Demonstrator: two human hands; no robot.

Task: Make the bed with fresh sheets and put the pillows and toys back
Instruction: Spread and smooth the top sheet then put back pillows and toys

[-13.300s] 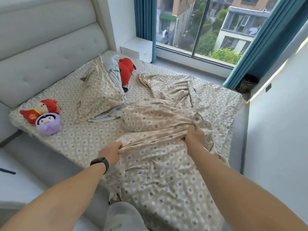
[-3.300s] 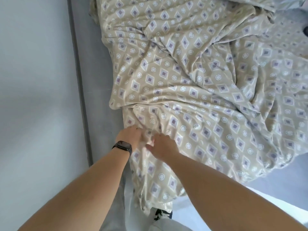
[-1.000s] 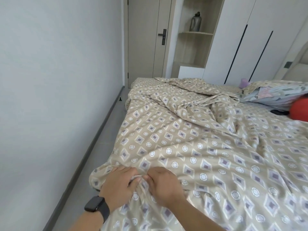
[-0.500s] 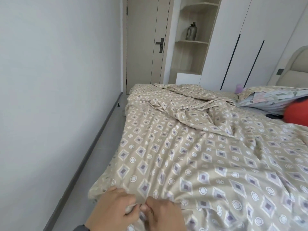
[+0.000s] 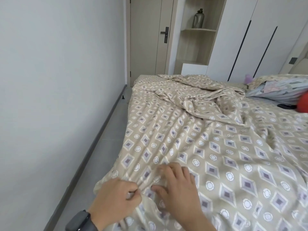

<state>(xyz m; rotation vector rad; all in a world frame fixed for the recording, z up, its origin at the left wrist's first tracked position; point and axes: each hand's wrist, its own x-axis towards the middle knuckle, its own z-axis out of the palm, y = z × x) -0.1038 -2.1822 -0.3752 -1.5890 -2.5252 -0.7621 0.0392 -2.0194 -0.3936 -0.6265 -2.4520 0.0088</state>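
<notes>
Bedside: left hand (image 5: 115, 200) pinching patterned sheet (image 5: 216, 147), right hand (image 5: 179, 184) fingers flat on it.

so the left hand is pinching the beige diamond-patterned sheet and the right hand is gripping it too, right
Not quite. In the head view the left hand does pinch the beige diamond-patterned sheet, but the right hand lies flat on it with fingers spread, pressing, not gripping.

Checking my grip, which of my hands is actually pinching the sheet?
The left hand, wearing the watch; the right hand only lies flat on the sheet.
</notes>
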